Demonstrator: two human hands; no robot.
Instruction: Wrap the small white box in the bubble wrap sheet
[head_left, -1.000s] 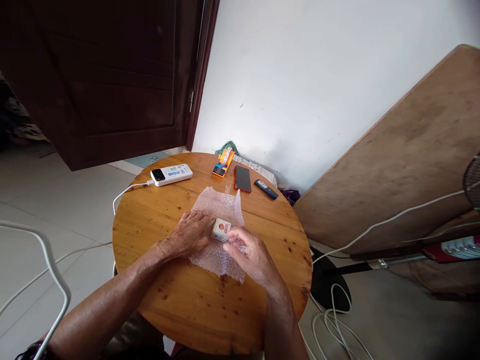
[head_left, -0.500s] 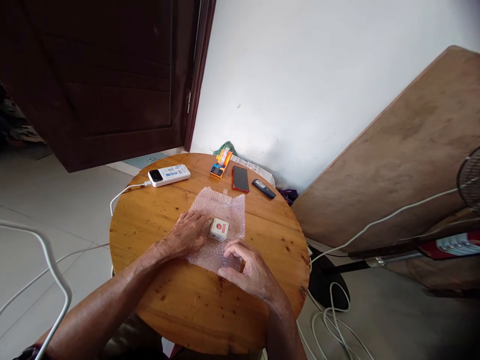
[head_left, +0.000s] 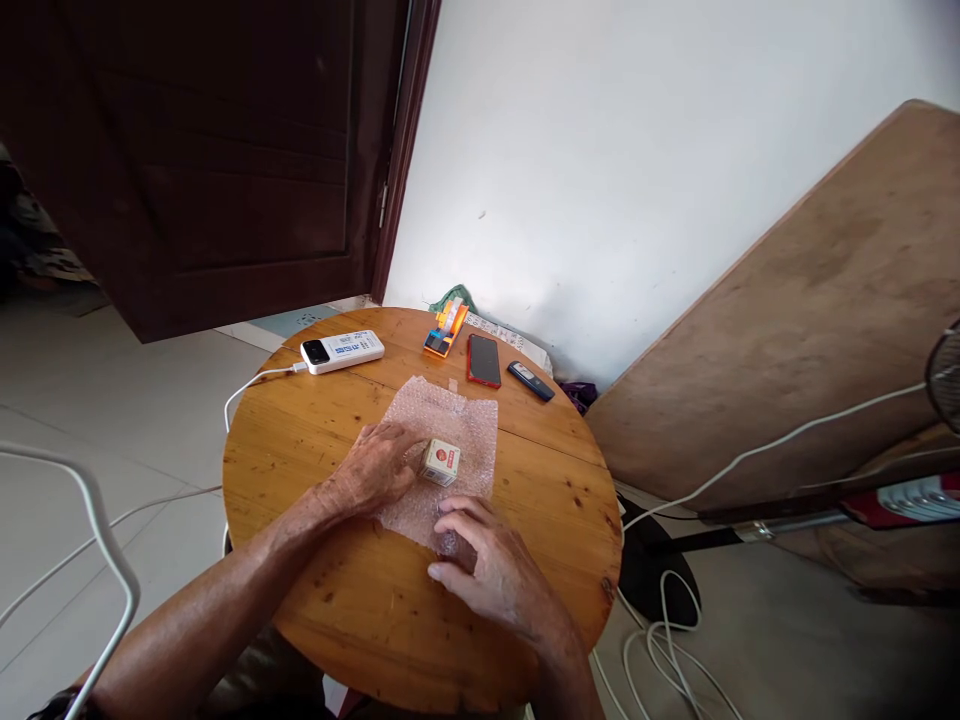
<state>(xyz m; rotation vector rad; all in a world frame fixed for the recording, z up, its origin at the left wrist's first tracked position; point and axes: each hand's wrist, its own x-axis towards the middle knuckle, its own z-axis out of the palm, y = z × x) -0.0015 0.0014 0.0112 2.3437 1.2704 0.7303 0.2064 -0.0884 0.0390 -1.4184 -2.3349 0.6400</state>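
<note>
A small cream box (head_left: 441, 461) with a red print on its top rests on a sheet of pink bubble wrap (head_left: 476, 430). My left hand (head_left: 379, 468) lies over the sheet's left side, its fingers extended and the tips beside or against the box's left face; I cannot tell if they touch. Near the sheet's lower right corner, my right hand (head_left: 491, 565) is open with curved fingers and the thumb apart from them. Nothing shows between them but wrap below.
On the round wooden table (head_left: 420, 630) are a white power bank (head_left: 343, 351) with a cable, an orange tape dispenser (head_left: 447, 327), a red-edged phone (head_left: 483, 361) and a dark handset (head_left: 531, 381). A fan stand (head_left: 660, 570) and loose cables occupy the floor at right.
My right hand has moved slightly left and down towards the sheet's lower edge. My left hand and the box keep their places on the wrap. The view has shifted a little.
</note>
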